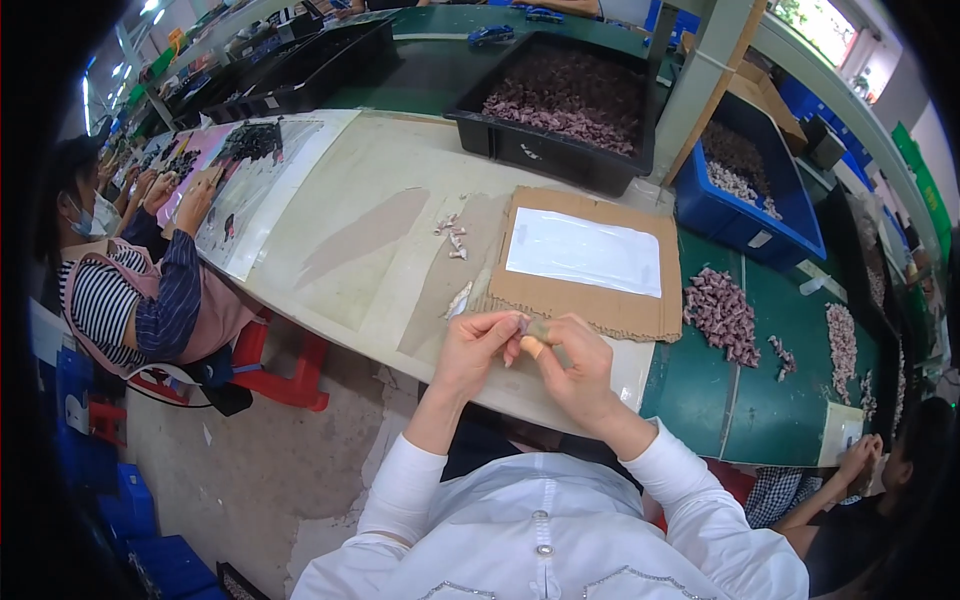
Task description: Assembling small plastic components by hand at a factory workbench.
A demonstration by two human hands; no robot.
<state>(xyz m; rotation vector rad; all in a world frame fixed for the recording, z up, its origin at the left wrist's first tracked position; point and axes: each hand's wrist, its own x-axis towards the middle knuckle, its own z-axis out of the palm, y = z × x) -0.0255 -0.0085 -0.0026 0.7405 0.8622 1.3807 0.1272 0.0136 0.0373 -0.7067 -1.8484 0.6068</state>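
Observation:
Both hands meet just over the near edge of the worktable, in front of a cardboard sheet (590, 308) with a white paper (585, 252) on it. My left hand (472, 350) pinches a small purplish piece (523, 324) between thumb and forefinger. Against the same piece press the fingertips of my right hand (580, 365), which wear pale coverings. Most of the piece is hidden by the fingers, so its exact kind does not show. A few small pale pieces (456, 242) lie left of the cardboard, and a whitish scrap (459, 300) rests by my left hand.
A black tray (545, 150) of purplish pieces stands at the back, a blue bin (750, 228) at the right. Piles of purplish pieces (722, 315) lie on the green tabletop. A post (712, 90) rises behind. Co-workers sit at left (170, 290) and right (855, 500).

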